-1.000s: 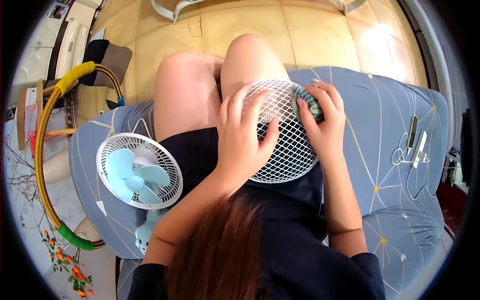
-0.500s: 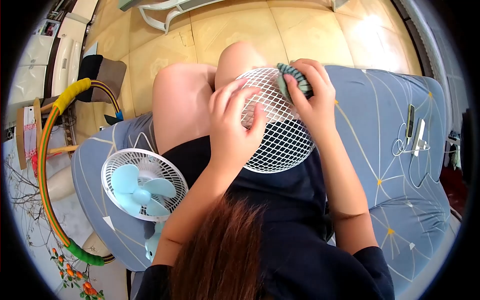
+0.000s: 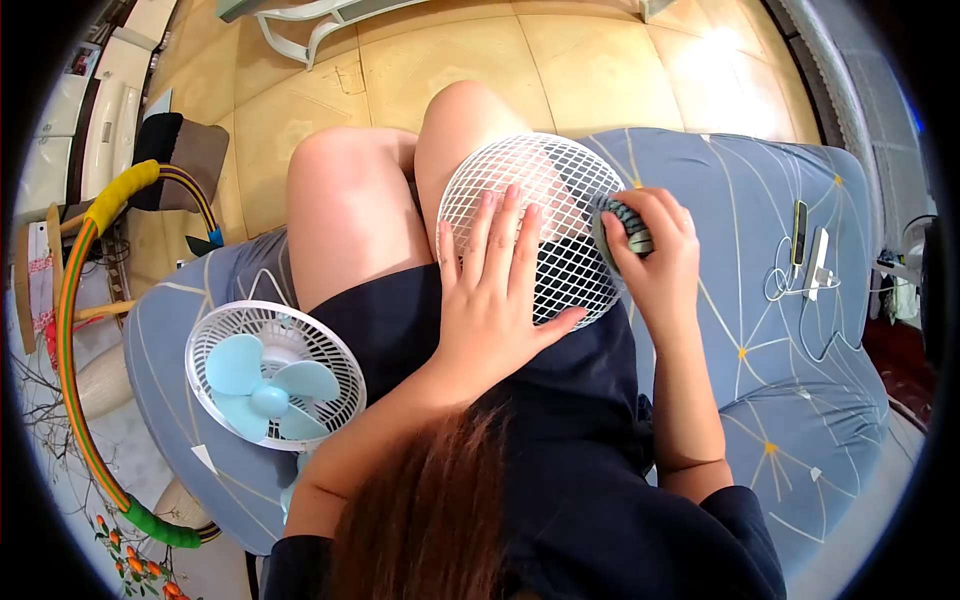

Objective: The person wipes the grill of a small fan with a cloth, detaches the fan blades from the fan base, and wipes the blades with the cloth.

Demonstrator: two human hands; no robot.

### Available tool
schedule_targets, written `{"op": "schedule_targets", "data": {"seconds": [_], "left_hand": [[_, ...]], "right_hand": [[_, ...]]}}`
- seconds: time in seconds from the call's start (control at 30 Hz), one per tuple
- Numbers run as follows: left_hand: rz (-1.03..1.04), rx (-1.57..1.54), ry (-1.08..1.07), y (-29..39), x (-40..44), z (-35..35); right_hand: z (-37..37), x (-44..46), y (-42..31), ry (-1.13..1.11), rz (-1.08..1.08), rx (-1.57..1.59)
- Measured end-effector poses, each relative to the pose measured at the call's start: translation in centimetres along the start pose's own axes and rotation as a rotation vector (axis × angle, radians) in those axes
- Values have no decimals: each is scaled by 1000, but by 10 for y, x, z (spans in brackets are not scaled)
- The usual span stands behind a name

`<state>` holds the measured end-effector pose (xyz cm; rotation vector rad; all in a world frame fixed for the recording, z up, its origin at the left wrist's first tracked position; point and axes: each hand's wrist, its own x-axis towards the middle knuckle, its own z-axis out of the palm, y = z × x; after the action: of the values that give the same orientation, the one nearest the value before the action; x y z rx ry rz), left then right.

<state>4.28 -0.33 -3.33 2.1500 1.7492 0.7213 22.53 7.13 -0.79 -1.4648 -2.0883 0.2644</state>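
A round white mesh fan guard point(image 3: 568, 272) rests on my lap. My left hand point(image 3: 497, 295) lies flat against the mesh with its fingers stretched apart. At the guard's right rim, my right hand point(image 3: 662, 245) grips a dark-and-light striped cloth point(image 3: 630, 222), pressed to the edge. The cloth is bunched, so its full shape is hidden. To the left of my lap stands a small fan point(image 3: 268, 400) with light-blue blades; its front is uncovered and its white rear cage shows behind the blades.
I sit on a couch with a blue-grey patterned cover point(image 3: 740, 270). A phone point(image 3: 799, 232) and a white power strip point(image 3: 819, 262) with cables lie on the right. A striped hoop point(image 3: 70, 350) stands at the left. A white-legged table point(image 3: 300, 35) is ahead.
My left hand has turned and flattened onto the mesh with its fingers extended. My right hand and the cloth have moved lower along the guard's right rim.
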Motion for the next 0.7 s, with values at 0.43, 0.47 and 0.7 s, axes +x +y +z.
{"op": "schedule_targets", "data": {"seconds": [0.43, 0.47, 0.7], "left_hand": [[-42, 14, 61, -1, 3, 7], [-42, 20, 57, -1, 3, 7], [-20, 39, 43, -4, 0, 8]], "right_hand": [[9, -6, -20, -71, -228, 10], [11, -2, -16, -58, -189, 6], [18, 4, -13, 45, -40, -34]]}}
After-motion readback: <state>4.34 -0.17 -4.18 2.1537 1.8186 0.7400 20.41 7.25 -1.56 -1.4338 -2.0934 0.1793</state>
